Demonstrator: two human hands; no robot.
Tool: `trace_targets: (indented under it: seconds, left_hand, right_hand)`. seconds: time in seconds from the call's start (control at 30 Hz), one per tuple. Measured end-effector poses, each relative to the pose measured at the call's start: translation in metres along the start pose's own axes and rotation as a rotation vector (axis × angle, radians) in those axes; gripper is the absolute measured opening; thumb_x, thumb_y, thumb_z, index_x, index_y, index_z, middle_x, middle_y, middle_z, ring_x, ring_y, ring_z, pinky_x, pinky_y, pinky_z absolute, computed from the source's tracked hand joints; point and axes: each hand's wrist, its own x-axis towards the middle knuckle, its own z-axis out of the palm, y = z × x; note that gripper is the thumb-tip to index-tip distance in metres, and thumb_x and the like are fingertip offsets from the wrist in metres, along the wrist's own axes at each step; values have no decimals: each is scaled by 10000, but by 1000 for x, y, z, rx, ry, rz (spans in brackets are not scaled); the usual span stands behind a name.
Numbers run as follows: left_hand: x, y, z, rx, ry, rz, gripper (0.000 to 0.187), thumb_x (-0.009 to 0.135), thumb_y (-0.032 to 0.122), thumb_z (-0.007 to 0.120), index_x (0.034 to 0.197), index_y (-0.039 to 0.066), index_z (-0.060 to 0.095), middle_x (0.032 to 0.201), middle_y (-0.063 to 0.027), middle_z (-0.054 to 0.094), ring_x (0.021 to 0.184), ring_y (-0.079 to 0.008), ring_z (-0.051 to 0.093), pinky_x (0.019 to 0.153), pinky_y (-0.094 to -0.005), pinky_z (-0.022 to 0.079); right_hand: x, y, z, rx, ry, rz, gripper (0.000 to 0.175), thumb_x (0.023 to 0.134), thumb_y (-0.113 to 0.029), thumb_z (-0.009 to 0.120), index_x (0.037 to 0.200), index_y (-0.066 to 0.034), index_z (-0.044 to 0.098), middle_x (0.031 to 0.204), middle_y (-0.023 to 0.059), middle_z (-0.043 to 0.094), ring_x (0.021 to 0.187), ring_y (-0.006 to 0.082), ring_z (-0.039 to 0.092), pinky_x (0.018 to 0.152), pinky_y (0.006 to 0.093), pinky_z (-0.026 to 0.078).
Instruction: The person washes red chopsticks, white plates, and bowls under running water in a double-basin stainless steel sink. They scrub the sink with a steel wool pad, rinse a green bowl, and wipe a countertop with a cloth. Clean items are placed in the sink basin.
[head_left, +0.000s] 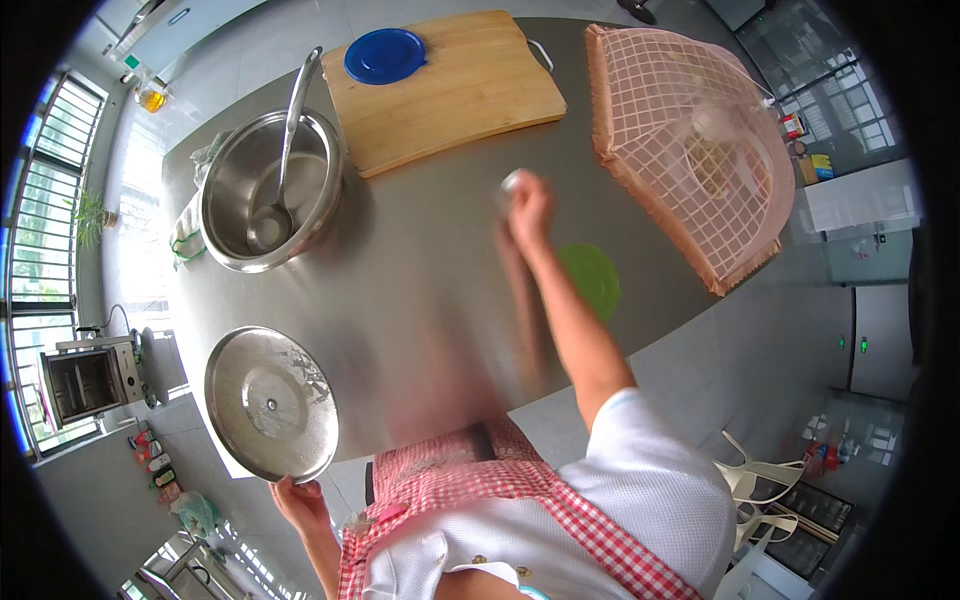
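My left hand (301, 508) grips the near rim of a round stainless steel lid (271, 405) over the table's near left corner. My right hand (531, 208) is closed around a small, shiny, blurred object (513, 180) that I cannot identify, over the middle of the steel table (420, 247). Under my right forearm lies a green round lid (592, 279), partly hidden. A deep stainless steel pot (330, 142) stands at the far left with a metal ladle (291, 127) leaning in it. A blue plastic lid (385, 56) lies on a wooden cutting board (457, 97).
A pink mesh food cover (630, 97) stands on the table's right part, with a dish (706, 161) under it. A cloth (187, 229) lies beside the pot. Beyond the table's left edge is a toaster oven (90, 382); pale chairs (757, 480) stand at the lower right.
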Motion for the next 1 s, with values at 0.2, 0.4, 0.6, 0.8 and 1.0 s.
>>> trace_targets:
  seconds: [0.2, 0.4, 0.6, 0.8, 1.0]
  left_hand:
    - [-10, -5, 8, 68, 6, -9, 218, 732, 61, 436, 946, 81, 474, 690, -14, 532, 431, -92, 462, 359, -191, 381]
    - [-8, -7, 16, 65, 4, -21, 141, 745, 72, 459, 884, 82, 479, 668, -27, 538, 420, -111, 461, 360, -207, 385]
    - [-3, -7, 18, 93, -47, -29, 157, 734, 53, 443, 888, 71, 463, 552, -28, 486, 390, -113, 428, 370, -225, 373]
    - [15, -4, 14, 130, -172, -72, 147, 734, 40, 438, 877, 68, 460, 550, -12, 465, 420, -106, 431, 371, -230, 367]
    - [18, 5, -10, 110, -133, -99, 138, 744, 36, 427, 872, 71, 461, 523, -18, 450, 392, -113, 414, 360, -233, 359]
  right_hand:
    - [18, 9, 75, 57, -98, -63, 57, 684, -12, 496, 693, -28, 550, 718, 157, 523, 704, 330, 505, 612, 408, 401]
    - [-138, -114, 19, 326, -669, -268, 53, 726, -35, 495, 703, -47, 540, 717, 145, 534, 678, 304, 522, 577, 390, 429]
    - [-40, -62, -30, 8, -236, 307, 58, 741, -15, 507, 760, -28, 560, 716, 138, 538, 635, 252, 514, 569, 349, 423]
    - [-213, -137, -5, 271, -634, -178, 72, 776, -80, 482, 780, -42, 544, 724, 129, 516, 687, 294, 512, 612, 380, 435]
    - [-138, -55, -98, 79, -125, 284, 129, 728, 10, 507, 834, -50, 549, 714, 121, 529, 658, 265, 536, 584, 352, 433]
